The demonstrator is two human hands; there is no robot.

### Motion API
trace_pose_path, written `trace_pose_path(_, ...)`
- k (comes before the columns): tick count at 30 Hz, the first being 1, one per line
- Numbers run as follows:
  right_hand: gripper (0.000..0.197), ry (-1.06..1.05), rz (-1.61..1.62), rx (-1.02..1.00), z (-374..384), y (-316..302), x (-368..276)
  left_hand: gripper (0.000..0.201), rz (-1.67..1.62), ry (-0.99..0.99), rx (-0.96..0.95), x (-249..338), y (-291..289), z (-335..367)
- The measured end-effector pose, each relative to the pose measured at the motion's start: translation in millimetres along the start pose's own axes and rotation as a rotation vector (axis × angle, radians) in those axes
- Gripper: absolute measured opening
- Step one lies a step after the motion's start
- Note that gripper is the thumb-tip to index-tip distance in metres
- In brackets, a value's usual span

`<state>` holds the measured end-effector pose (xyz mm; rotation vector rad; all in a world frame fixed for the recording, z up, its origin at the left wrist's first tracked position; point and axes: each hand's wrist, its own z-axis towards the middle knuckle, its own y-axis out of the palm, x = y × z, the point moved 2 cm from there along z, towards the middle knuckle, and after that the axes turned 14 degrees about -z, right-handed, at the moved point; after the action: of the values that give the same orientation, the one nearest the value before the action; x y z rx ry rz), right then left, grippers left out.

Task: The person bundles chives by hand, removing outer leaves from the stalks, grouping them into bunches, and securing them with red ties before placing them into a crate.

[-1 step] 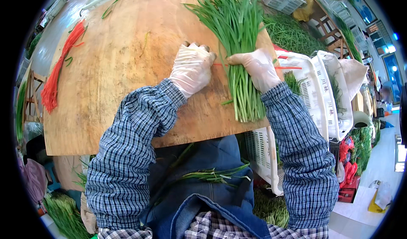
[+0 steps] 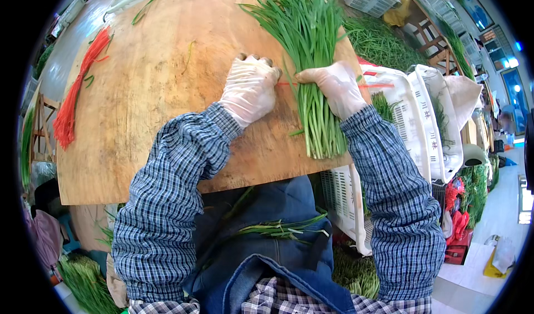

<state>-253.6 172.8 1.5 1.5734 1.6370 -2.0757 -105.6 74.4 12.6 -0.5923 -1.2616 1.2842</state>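
Note:
A bundle of green garlic chives (image 2: pixel 308 27) lies at the right side of the wooden board (image 2: pixel 161 119), leaves pointing away and pale stems toward me. My right hand (image 2: pixel 338 88), in a whitish glove, is closed round the bundle, thumb across the top. To its left, my gloved left hand (image 2: pixel 249 88) makes a fist, fingertips worn or dirty. From that fist a thin red tie strip runs to the bundle; its other end (image 2: pixel 380 86) sticks out to the right past my right hand. The stretch between is hidden by the chives and hand.
More red tie strips (image 2: pixel 78 97) lie in a bunch at the board's left. White plastic crates (image 2: pixel 403 127) stand close against the right, and loose chives (image 2: pixel 381 44) are heaped beyond them. A few cut leaves (image 2: pixel 278 230) rest on my dark apron below the board's edge.
Both hands have shifted very slightly left, still closed. The strip's free end at the right has drawn in a little toward the bundle.

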Motion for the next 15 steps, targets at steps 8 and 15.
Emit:
trace_pose_path(8,0.039,0.076,0.114,-0.214,-0.7,-17.4,-14.8,0.046,-0.663,0.064,0.203,25.8,-5.6,13.2)
trace_pose_path(15,0.073,0.100,-0.425,-0.200,-11.7,-49.7,-27.4,0.047,-0.654,0.021,0.241,12.7,-4.7,-8.9)
